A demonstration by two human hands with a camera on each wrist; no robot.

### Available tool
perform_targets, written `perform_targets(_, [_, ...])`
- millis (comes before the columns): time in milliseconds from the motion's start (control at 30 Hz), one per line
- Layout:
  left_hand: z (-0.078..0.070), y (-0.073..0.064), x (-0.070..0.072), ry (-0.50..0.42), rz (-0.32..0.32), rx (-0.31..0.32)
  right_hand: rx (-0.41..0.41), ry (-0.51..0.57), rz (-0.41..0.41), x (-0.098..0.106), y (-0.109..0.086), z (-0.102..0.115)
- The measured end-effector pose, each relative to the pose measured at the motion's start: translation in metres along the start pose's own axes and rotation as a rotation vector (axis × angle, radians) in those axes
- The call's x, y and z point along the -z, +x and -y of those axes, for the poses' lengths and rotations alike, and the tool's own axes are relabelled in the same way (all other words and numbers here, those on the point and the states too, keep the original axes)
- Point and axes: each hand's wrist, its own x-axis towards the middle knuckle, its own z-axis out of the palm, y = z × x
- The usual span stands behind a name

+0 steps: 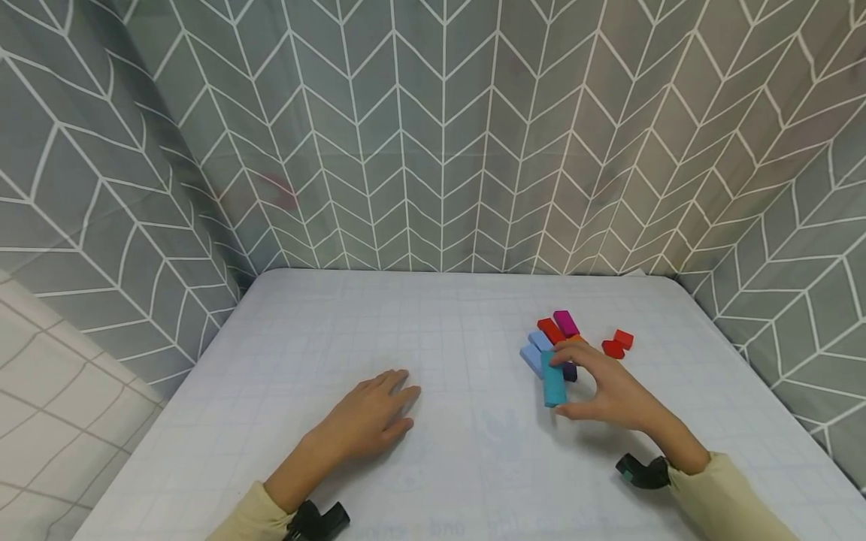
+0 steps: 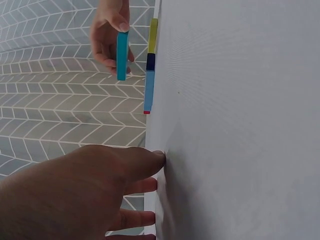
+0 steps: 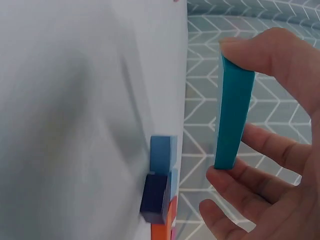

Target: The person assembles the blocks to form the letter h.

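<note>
A teal rectangular block (image 1: 553,382) is pinched by its two ends between the thumb and fingers of my right hand (image 1: 609,391). The right wrist view shows the teal block (image 3: 234,112) held above the table, apart from the blocks below. Under and behind it lie light blue blocks (image 1: 531,359), a dark purple block (image 1: 570,371), a red block (image 1: 551,329) and a magenta block (image 1: 566,323). An orange block (image 1: 576,340) is partly hidden by my right hand. My left hand (image 1: 368,417) rests on the tabletop with fingers spread, holding nothing.
Two small red pieces, one squarish (image 1: 624,340) and one with angled sides (image 1: 613,349), lie right of the group. A yellow block (image 2: 153,35) shows in the left wrist view. Patterned curtains (image 1: 440,150) stand around the white table (image 1: 304,323).
</note>
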Motion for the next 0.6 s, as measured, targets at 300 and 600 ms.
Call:
perform_targets(300, [0.001, -0.001, -0.001, -0.005, 0.0, 0.002, 0.024, -0.023, 0.011, -0.006, 0.005, 0.011])
perform_targets(600, [0.001, 0.0, -0.002, 0.006, 0.002, 0.001, 0.049, -0.002, 0.013, -0.011, 0.01, 0.022])
